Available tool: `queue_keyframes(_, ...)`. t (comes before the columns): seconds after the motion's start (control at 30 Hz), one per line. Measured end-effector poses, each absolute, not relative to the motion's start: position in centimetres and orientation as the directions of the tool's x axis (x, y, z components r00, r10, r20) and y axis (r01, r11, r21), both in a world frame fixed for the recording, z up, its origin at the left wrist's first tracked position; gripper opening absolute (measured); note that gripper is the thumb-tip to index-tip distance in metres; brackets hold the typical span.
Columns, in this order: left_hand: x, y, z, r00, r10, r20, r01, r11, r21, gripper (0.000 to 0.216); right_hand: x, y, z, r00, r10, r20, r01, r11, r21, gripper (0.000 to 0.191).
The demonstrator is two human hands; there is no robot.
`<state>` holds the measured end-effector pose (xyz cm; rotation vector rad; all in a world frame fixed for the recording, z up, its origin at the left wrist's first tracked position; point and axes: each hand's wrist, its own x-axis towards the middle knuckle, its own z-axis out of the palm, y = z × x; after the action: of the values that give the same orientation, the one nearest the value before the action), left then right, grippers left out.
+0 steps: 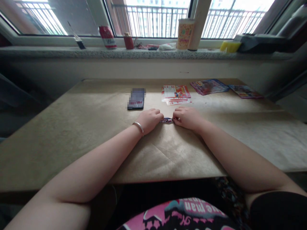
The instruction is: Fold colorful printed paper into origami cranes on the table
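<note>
A small, narrow strip of printed paper or card (167, 120), dark and multicoloured, lies low at the tabletop between my hands. My left hand (151, 119), below a silver bangle, has its fingers curled closed over the strip's left end. At the right end, my right hand (185, 117) pinches it between thumb and fingers. The ends are hidden by my fingers, so I cannot tell whether the strip is folded. Just beyond my hands rests a small pile of red and white printed cards (177, 92).
A dark phone (136, 99) lies behind my left hand on the beige-covered table (72, 137). Two stacks of colourful printed sheets, one nearer (209, 87) and one farther right (246, 91), lie at the back right. The stone windowsill (148, 54) holds a red can (107, 37) and a patterned cup (184, 34).
</note>
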<state>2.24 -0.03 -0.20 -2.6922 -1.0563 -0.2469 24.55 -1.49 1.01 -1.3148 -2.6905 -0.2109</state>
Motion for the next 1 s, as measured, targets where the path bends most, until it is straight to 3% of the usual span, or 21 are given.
queue_keyframes(0.5, 1.6, 0.4, -0.3, 0.669, 0.695, 0.263, 0.724, -0.690, -0.021, 0.021, 26.0, -1.3, 1.5, -0.589, 0.796, 0.142, 0.807, 0.589, 0.046, 0.019)
queue_keyframes(1.0, 0.7, 0.0, -0.1, 0.659, 0.715, 0.233, 0.747, -0.660, -0.087, 0.021, 26.2, -1.2, 1.3, -0.578, 0.793, 0.192, 0.813, 0.579, 0.056, 0.019)
